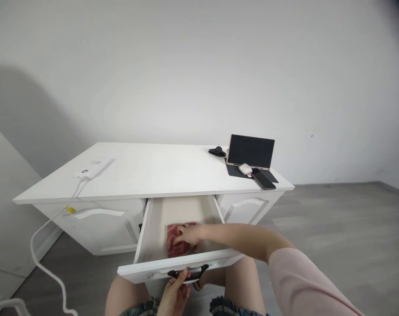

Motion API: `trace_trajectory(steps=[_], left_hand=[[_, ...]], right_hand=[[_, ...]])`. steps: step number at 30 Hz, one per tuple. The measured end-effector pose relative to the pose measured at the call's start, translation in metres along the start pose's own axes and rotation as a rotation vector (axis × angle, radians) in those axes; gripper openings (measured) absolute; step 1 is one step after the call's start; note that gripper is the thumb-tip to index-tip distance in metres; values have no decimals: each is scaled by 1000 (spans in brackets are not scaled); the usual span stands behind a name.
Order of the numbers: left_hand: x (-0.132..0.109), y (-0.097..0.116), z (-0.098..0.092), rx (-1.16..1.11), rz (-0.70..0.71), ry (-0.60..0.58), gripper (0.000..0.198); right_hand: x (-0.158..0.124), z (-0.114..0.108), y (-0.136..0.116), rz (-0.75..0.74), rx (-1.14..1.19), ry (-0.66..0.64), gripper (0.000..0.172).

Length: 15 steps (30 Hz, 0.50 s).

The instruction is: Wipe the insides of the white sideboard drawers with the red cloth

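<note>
A white drawer is pulled out of the white desk, over my knees. My left hand grips its black handle, thumb over the top. Reaching over the drawer from the right, my right hand has its fingers curled on a flat red packet with white markings. This packet lies on the drawer's bottom near the front panel, partly covered by my hand. Whether it is cloth or something wrapped, I cannot make out.
On the desk's right stands a tablet, with a phone, a small white case and a black folded item nearby. A white power strip lies at left, its cable hanging to the floor.
</note>
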<state>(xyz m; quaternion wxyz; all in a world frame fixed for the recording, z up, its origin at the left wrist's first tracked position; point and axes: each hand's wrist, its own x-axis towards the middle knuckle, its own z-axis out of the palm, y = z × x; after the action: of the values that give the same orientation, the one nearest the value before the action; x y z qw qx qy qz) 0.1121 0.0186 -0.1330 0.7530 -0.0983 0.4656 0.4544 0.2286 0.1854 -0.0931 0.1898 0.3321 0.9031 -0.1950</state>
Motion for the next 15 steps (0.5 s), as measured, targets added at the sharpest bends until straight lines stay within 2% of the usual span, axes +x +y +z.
trace_trajectory(steps=[4, 7, 11, 15], left_hand=[[0, -1, 1, -30, -24, 36, 28], [2, -1, 1, -17, -36, 45, 22], [0, 0, 1, 13, -42, 30, 17], [-1, -1, -4, 40, 32, -36, 22]], right_hand=[[-19, 0, 11, 35, -76, -78, 78], [-23, -5, 30, 89, -60, -61, 80], [-20, -14, 59, 180, -32, -10, 75], [-11, -23, 84, 338, -30, 39, 90]])
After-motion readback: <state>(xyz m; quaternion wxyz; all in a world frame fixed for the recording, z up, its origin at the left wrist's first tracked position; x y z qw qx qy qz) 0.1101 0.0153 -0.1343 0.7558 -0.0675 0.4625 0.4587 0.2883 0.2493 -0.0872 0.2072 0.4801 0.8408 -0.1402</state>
